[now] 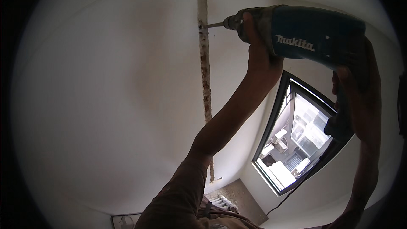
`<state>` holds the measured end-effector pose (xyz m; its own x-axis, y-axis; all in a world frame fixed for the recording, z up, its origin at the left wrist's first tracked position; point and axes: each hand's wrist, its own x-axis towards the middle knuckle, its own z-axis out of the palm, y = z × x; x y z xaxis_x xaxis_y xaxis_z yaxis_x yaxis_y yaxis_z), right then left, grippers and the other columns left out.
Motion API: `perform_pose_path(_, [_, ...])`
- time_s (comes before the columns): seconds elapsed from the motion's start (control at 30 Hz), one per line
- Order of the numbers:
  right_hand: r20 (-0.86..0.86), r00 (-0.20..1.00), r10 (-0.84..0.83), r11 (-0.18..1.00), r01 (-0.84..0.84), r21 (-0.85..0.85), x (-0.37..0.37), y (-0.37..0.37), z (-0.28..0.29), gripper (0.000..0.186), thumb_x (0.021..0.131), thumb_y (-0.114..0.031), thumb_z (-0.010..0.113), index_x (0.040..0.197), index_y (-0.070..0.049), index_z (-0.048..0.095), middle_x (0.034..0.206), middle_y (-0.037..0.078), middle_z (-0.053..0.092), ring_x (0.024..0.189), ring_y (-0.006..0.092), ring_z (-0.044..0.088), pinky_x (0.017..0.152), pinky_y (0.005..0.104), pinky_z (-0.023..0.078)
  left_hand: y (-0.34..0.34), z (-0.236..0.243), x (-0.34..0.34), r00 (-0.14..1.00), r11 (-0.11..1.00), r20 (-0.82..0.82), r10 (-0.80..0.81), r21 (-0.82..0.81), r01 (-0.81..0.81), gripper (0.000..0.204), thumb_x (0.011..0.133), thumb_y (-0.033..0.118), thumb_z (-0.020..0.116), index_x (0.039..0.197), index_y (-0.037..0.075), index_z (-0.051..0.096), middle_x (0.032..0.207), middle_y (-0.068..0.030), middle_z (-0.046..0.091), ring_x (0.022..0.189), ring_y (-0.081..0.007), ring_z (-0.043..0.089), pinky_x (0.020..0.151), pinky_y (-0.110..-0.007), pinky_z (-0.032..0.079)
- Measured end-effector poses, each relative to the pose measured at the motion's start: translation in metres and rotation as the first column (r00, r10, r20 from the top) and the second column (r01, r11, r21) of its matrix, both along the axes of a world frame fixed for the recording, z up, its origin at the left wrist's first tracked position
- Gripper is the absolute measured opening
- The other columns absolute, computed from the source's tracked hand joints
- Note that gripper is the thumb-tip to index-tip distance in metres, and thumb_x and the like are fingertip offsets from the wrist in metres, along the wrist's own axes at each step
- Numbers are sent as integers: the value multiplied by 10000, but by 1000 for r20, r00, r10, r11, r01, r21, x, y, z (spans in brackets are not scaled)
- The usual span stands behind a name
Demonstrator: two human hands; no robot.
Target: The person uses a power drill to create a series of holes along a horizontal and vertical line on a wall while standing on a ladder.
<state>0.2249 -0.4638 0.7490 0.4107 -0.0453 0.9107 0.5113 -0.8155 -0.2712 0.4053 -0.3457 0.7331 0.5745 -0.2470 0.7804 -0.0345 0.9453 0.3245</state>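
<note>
Left arm [220,131] aloft; left grip [259,50] around drill [316,27]

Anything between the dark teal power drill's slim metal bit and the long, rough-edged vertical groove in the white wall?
Nothing visible: the bit ends at the right edge of the groove, though contact is unclear. The bare left hand grips the front of the drill, out of that line.

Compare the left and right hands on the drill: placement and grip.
Placement: the left hand is at the front of the drill, just behind the chuck; the right hand is at the rear handle.
Grip: the left hand supports the body from below, one digit pointing up its side; the right hand wraps the handle.
Shared: both are bare and hold the same drill.
</note>
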Motion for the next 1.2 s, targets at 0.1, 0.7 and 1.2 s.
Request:
perform_pose_path(0.1, [-34, 999, -1, 1000, 1, -2, -2, -4, 1, 642, 864, -448, 600, 1374, -138, 363, 786, 68, 590, 638, 138, 604, 565, 291, 542, -4, -3, 3, 989, 989, 32, 144, 39, -146, 686, 884, 676, 393, 1305, 135, 401, 1278, -68, 462, 1234, -210, 435, 1053, -390, 380])
perform_pose_path(0.7, [-15, 972, 236, 948, -227, 221, -40, -36, -41, 699, 819, -404, 679, 1361, -97, 363, 1109, 160, 584, 867, 233, 652, 749, 362, 573, -35, -25, -32, 805, 814, 274, 526, 112, -570, 652, 908, 636, 399, 1319, 131, 397, 1295, -82, 455, 1218, -241, 453, 1038, -389, 392])
perform_pose_path(1.2, [-14, 976, 216, 972, -214, 95, -9, -15, -8, 676, 863, -287, 665, 1419, -121, 316, 906, 92, 612, 709, 163, 625, 627, 307, 561, -7, 10, -4, 1000, 1000, 10, -13, 13, 13, 664, 913, 669, 316, 1267, 122, 445, 1251, -81, 488, 1199, -232, 459, 999, -404, 412])
